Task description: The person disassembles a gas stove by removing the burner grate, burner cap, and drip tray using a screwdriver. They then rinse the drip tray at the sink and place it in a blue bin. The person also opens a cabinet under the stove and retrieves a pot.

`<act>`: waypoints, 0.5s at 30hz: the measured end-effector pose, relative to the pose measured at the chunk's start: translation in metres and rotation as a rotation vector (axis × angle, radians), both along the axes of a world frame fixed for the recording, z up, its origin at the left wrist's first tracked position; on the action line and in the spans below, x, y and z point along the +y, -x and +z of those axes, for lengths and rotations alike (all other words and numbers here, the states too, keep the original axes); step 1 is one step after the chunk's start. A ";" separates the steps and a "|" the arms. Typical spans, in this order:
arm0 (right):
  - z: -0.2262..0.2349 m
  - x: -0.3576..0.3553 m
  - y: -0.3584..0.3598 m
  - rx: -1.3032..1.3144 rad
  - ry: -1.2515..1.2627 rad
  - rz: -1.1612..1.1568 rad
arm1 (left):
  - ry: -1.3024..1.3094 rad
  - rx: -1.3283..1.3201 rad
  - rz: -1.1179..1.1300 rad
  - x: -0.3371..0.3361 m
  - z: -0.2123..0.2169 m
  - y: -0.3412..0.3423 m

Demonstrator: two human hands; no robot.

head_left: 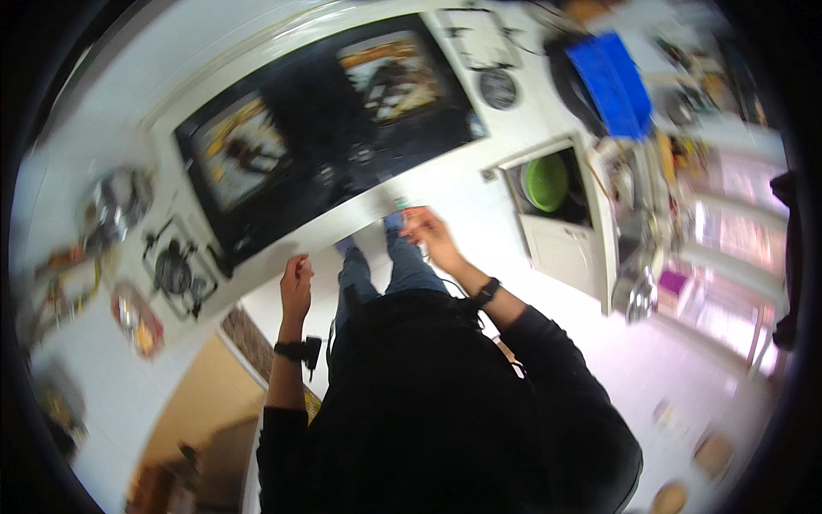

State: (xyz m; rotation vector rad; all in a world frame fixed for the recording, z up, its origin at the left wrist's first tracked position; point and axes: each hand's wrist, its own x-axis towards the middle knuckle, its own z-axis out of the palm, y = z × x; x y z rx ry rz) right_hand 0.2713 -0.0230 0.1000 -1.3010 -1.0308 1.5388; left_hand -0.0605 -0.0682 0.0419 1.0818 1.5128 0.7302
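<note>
A black glass gas stove top [317, 120] spreads in front of me, with its pan supports off. My right hand [431, 236] is near the middle of its front edge. Its fingers are closed around a small greenish-white thing [402, 205], too blurred to name. Off the stove's front left corner hangs my left hand [296, 283], fingers loosely bent and thumb apart, with nothing visible in it. One black pan support [175, 267] lies on the counter at the left. Another support [479, 38] and a round dark burner part [498, 88] are at the far right.
A steel pot [120, 206] is at the left. Near it lies a reddish package [137, 319]. To the right, a blue box-shaped thing [610, 84] is on the counter, above a cabinet opening that holds a green basin [545, 182]. The white cabinet door [561, 257] is below the basin.
</note>
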 end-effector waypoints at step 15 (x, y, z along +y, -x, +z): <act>0.006 -0.002 -0.099 -0.524 -0.383 0.065 | -0.023 -0.183 -0.319 0.073 0.033 -0.188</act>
